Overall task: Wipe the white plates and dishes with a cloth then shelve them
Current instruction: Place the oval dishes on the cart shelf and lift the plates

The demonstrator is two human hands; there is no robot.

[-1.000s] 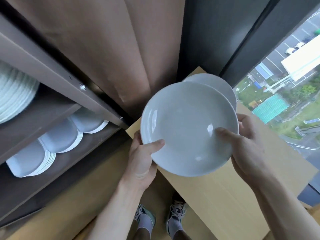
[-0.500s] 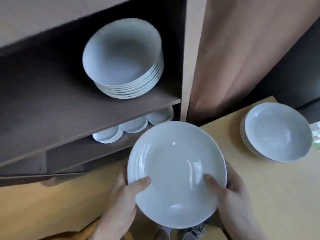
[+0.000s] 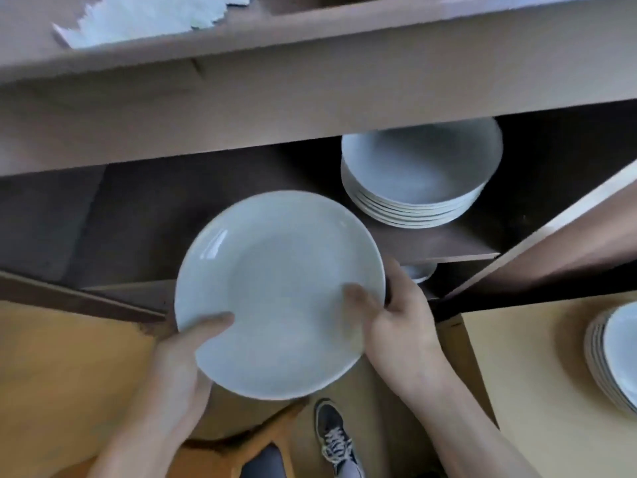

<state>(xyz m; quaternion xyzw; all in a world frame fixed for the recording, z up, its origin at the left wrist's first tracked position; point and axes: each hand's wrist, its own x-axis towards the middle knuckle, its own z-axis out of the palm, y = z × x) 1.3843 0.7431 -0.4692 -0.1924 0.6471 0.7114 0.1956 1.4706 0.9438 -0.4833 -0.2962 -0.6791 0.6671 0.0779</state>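
I hold a white deep plate (image 3: 275,288) in front of the dark shelf (image 3: 172,219). My left hand (image 3: 182,360) grips its lower left rim, thumb on the inside. My right hand (image 3: 400,322) grips the right rim, thumb lying inside the bowl. A stack of several like plates (image 3: 420,174) stands on that shelf, up and to the right of the held plate. Another stack of white plates (image 3: 617,357) sits on the wooden table (image 3: 537,391) at the right edge.
A thick shelf board (image 3: 310,98) runs across above the dark shelf, with white dishes (image 3: 144,15) on top at the upper left. A small white dish (image 3: 418,272) shows on the lower shelf. A cabinet side panel (image 3: 551,243) slants at right. My shoe (image 3: 332,432) is below.
The view has swung left and closer to the shelf. The held plate has risen toward the shelf opening, left of the shelved stack. Both hands keep their hold on it.
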